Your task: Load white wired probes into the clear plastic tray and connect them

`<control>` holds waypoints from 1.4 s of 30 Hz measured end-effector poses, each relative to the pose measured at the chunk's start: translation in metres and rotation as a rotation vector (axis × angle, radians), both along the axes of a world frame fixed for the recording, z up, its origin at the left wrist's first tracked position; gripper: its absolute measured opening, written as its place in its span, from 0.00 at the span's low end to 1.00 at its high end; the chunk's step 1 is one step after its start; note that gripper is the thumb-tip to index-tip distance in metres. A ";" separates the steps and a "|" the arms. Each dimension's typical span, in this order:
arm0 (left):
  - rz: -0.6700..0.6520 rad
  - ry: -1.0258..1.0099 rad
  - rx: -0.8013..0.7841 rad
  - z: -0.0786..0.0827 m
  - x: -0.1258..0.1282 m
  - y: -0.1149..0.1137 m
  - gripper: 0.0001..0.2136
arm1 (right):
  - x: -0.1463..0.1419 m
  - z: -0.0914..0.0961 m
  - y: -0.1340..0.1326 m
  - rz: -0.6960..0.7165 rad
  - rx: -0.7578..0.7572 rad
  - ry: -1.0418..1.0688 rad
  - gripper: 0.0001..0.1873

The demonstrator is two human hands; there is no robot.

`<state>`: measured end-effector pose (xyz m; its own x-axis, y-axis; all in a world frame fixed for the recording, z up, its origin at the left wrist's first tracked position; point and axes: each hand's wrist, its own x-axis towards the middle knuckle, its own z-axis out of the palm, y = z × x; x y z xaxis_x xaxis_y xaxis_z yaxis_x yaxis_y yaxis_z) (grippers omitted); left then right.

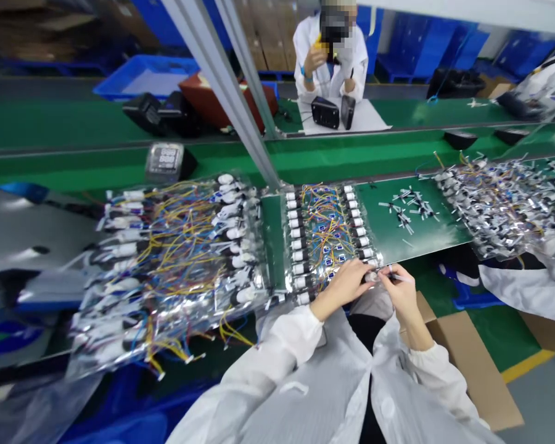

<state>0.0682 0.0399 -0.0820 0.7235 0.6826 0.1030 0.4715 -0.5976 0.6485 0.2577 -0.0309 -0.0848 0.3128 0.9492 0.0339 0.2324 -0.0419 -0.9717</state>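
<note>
Left hand rests at the near edge of a foil-wrapped batch of wired modules, fingers pressed together on a small pale connector at the batch's right corner. Right hand is just beside it, thumb and fingers pinching a thin white stick. The stick's tip is at the connector; whether they touch is too small to tell.

The batch lies on a green conveyor belt, two columns of white-capped plugs with yellow, orange and blue wires running between them. A larger wired pile lies to its left, and another lies to the right. Between the batch and the right pile, loose white-and-black parts are scattered on a green panel.

A cardboard box sits below the right hand. Across the belt, a co-worker in a white coat has both hands raised at chest level, with two black units on a white sheet in front. A second person's white sleeve enters at right. Blue crates stand behind.
</note>
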 end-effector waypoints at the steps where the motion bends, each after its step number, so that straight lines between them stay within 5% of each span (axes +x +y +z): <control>1: -0.008 -0.005 -0.003 -0.001 0.000 0.001 0.18 | 0.000 -0.001 0.001 0.006 0.003 -0.053 0.10; 18: -0.019 -0.021 -0.002 -0.003 -0.001 0.003 0.15 | 0.004 -0.016 -0.005 0.027 -0.049 -0.071 0.12; 33: -0.059 -0.038 0.027 -0.011 0.001 0.005 0.12 | 0.005 -0.004 0.005 0.200 0.048 -0.314 0.06; 42: -0.046 -0.045 0.027 -0.009 0.003 0.005 0.13 | 0.012 0.004 0.001 0.172 -0.011 -0.250 0.07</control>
<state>0.0708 0.0445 -0.0905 0.7486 0.6449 0.1540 0.4137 -0.6358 0.6517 0.2694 -0.0300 -0.0807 0.1303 0.9883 0.0792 0.4691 0.0090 -0.8831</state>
